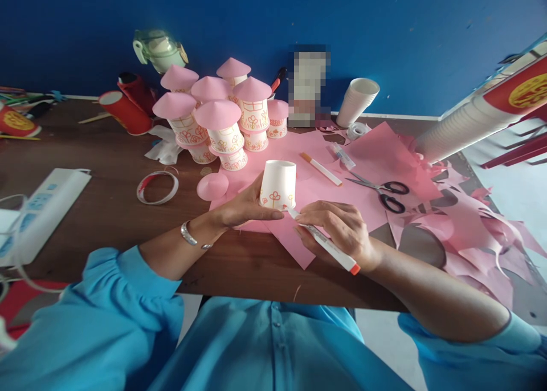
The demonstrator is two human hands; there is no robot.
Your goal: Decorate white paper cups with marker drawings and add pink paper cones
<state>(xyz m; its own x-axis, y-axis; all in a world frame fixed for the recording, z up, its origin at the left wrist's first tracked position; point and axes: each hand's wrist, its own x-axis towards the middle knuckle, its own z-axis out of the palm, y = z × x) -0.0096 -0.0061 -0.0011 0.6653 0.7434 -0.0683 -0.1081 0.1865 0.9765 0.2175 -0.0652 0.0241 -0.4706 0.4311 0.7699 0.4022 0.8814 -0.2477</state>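
A white paper cup [277, 180] with small red and yellow flowers drawn near its rim is held upside down in my left hand [243, 207], the thumb along its lower edge. My right hand [337, 228] grips a white marker pen [333, 249] with an orange-red end. The pen's tip meets the cup's lower edge, or comes very close to it. Beyond the cup lies another marker [321, 169] with orange ends on pink paper [299, 254]. A small pink paper cone [212, 186] rests left of my left hand.
Several decorated cup towers [220, 129] with pink cone roofs stand behind. Scissors [384, 191], a glue tube [343, 156] and pink scraps [474, 248] lie to the right. A tape roll [157, 187] and a power strip [45, 214] are left. Stacked cups [358, 101] lean at the wall.
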